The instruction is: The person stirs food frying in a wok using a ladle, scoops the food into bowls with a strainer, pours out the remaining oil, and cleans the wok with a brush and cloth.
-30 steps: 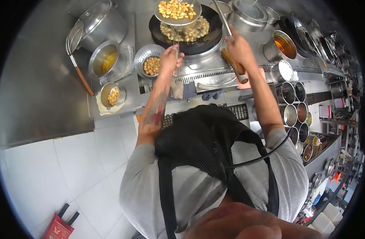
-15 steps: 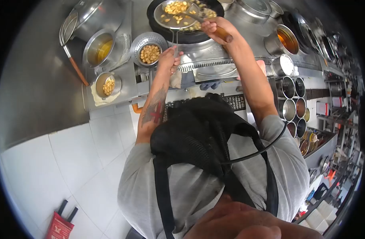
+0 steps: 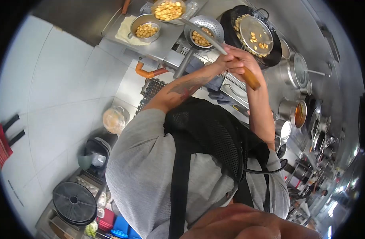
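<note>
My right hand (image 3: 245, 59) is closed around the wooden handle (image 3: 252, 79) of a long ladle. The shaft crosses to the upper left, where the ladle's bowl (image 3: 168, 10) is full of golden, nut-like pieces. Close against the right hand, my left hand (image 3: 228, 65) has its fingers curled. It appears to hold the round wire strainer (image 3: 256, 34), whose handle is mostly hidden. A few golden pieces lie in the strainer, over the black wok (image 3: 230, 18). More pieces float around the wok's edge.
A perforated metal pan (image 3: 214, 26) with golden pieces stands left of the wok. Beside it, a small metal pot (image 3: 154, 36) of the same pieces rests on a cloth (image 3: 124, 34). Lidded pots (image 3: 300, 69) and an amber-liquid pot (image 3: 286, 107) stand to the right.
The ladle has swung left from over the strainer to beside the small pot. My hands have come close together. The view has turned, and fewer pieces lie in the strainer.
</note>
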Tool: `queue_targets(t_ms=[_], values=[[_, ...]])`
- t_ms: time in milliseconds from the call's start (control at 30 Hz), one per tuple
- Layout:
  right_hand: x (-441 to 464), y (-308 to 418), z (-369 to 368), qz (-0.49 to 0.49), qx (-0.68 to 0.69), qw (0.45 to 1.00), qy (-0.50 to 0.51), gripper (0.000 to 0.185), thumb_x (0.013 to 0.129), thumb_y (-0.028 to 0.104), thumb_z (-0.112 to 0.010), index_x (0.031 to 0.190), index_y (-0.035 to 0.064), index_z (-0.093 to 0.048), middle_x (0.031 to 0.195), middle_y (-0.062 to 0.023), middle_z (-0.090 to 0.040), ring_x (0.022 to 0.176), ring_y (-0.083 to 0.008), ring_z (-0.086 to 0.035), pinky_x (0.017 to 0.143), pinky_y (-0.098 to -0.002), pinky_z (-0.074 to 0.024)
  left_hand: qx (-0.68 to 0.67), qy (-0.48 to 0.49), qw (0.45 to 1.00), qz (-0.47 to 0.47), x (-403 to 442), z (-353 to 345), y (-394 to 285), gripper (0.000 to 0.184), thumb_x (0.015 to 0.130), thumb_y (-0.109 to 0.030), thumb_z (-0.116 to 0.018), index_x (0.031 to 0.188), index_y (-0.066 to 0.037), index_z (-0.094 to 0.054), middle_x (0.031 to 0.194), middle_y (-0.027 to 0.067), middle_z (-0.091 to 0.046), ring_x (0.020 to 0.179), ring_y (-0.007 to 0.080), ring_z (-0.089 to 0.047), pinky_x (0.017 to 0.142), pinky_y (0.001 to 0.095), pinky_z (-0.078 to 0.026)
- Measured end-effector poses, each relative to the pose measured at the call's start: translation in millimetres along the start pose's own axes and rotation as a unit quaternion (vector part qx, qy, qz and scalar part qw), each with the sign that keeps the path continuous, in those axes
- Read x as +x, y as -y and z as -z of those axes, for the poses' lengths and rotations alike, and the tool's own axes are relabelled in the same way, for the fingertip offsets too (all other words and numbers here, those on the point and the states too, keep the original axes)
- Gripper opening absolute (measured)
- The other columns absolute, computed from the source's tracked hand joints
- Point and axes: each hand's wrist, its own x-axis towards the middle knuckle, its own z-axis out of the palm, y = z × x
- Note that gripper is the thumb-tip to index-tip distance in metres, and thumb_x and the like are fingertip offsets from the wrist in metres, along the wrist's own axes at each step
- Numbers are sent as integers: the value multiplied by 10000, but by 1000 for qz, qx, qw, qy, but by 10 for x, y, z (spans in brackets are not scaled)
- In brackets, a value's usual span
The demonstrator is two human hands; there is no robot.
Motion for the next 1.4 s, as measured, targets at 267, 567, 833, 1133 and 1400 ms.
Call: queue_targets(t_ms=[267, 567, 833, 1133, 1400], values=[[919, -570, -317, 102, -700, 702, -84, 526, 952, 184, -582, 1437, 58, -421, 712, -96, -593, 516, -193, -577, 493, -358, -494, 52, -102, 989, 90, 112, 69, 136, 248, 1010, -291, -544, 1052, -59, -622, 808, 53, -696, 467, 76, -472, 402, 255, -381], [476, -637, -440, 228, -865, 394, -213, 568, 884, 104, -577, 1436, 89, -444, 785, -226, -679, 746, -400, -679, 740, -470, -527, -49, 10, 999, -19, 171, 373, 314, 150, 929, -175, -659, 950, -36, -608, 829, 44, -619, 725, 174, -669, 579, 303, -511], [-1048, -215, 496, 325, -382, 807, -312, 539, 969, 189, -611, 1472, 123, -428, 685, 6, -546, 467, -52, -448, 400, -243, -371, 345, -112, 918, 162, 829, 602, -1045, 374, 995, -203, -491, 1353, -96, -488, 893, 119, -728, 468, 98, -527, 401, 226, -397], [-2155, -435, 1514, 383, -220, 780, -443, 560, 964, 134, -580, 1487, 88, -385, 667, 25, -510, 466, -56, -426, 404, -241, -363, 704, -63, 689, 157, 1518, 114, -1774, 200, 901, -128, -461, 980, -55, -630, 763, 73, -683, 419, 112, -462, 363, 291, -347], [-2331, -600, 2018, 382, -143, 807, -426, 605, 961, 137, -580, 1510, 77, -333, 676, 10, -517, 474, -59, -429, 411, -241, -370, 325, -58, 868, 372, 1531, 333, -1036, 312, 1027, -139, -392, 1312, -33, -465, 945, 114, -606, 491, 42, -378, 368, 181, -296]])
